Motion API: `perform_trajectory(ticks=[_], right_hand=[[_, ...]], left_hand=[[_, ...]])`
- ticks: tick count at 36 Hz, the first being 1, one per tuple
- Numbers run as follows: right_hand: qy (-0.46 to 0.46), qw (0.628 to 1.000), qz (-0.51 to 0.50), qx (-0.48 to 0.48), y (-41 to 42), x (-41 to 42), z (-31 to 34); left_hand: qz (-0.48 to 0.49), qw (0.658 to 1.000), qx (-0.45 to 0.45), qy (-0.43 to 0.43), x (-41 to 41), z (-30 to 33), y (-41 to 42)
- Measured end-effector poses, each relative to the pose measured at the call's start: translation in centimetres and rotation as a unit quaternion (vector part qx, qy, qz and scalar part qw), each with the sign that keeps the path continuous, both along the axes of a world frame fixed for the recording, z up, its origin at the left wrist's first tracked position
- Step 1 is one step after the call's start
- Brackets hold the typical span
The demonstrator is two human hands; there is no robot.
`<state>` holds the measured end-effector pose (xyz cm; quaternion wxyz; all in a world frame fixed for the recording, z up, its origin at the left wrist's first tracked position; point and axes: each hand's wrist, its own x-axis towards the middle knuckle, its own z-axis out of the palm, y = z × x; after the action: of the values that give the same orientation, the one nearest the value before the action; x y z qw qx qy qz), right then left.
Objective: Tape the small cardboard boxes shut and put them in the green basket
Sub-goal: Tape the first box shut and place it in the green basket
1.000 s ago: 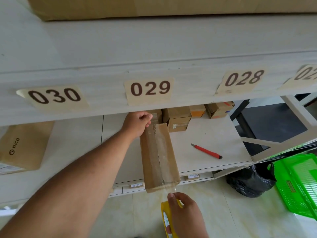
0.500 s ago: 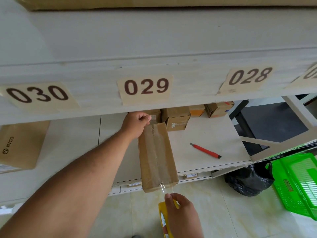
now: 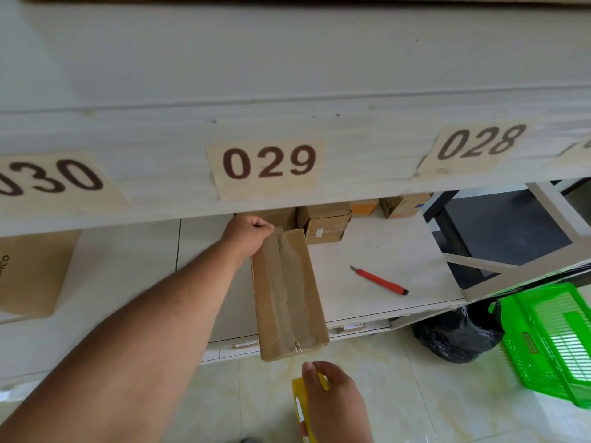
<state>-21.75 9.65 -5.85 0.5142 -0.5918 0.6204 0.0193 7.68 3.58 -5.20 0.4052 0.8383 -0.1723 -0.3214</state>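
White shelving unit (image 3: 287, 75) with numbered paper labels 030, 029, 028 on front edge; lower white shelf board (image 3: 383, 282) beneath, pale tiled floor (image 3: 399, 394) below.

Left hand (image 3: 248, 233): fingers curled tight, pressed on far end of long brown cardboard box (image 3: 287, 292), at the upper left corner. Clear tape strip runs lengthwise down box top; frayed tape end at near edge. Box lies flat, near end overhanging shelf edge.

Right hand (image 3: 332, 401): fingers bent, closed around yellow tape roll (image 3: 302, 407), thumb on top of the roll. Roll held below and just beside box's near end, apart from it, not touching.

Behind box at back of shelf: cluster of small brown cardboard boxes (image 3: 324, 223), one with clear tape and a white label on its face. Whether all are sealed: cannot tell.

Red utility knife (image 3: 379, 280) flat on shelf, right of long box, apart from both hands.

Bright green plastic basket (image 3: 556, 340) on floor at far right, tilted, well apart from box. Black plastic bag (image 3: 454, 334) just left of basket, touching it.

Large brown carton (image 3: 28, 273) at left edge, partly cut off.
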Motion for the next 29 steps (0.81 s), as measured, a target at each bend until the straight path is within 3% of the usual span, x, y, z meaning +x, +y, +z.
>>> perform_trajectory(ticks=[4,9,13,17,21,26,29], right_hand=[[0.016,1.0,-0.002,0.009,0.1,0.2,0.0],[-0.007,0.999,0.046,0.011,0.0,-0.1,-0.7],[-0.029,0.998,0.046,0.026,-0.7,0.1,-0.7],[-0.036,0.997,0.055,0.04,-0.8,0.4,-0.4],[-0.033,0.997,0.05,0.039,-0.8,0.6,-0.2],[-0.042,0.998,0.037,0.041,-1.3,1.1,-0.1],[-0.037,0.998,0.019,0.043,-1.5,1.4,-0.5]], left_hand=[[-0.03,0.997,0.064,-0.027,0.1,-0.5,-0.2],[-0.114,0.961,0.041,-0.247,-1.6,1.0,0.3],[-0.231,0.936,0.078,-0.253,-2.9,1.3,1.2],[-0.256,0.925,0.102,-0.262,-3.3,0.8,2.0],[-0.271,0.881,0.13,-0.366,-4.1,0.8,2.3],[-0.275,0.884,0.027,-0.377,-9.8,1.0,7.7],[-0.38,0.829,0.023,-0.408,-13.2,-0.6,12.4]])
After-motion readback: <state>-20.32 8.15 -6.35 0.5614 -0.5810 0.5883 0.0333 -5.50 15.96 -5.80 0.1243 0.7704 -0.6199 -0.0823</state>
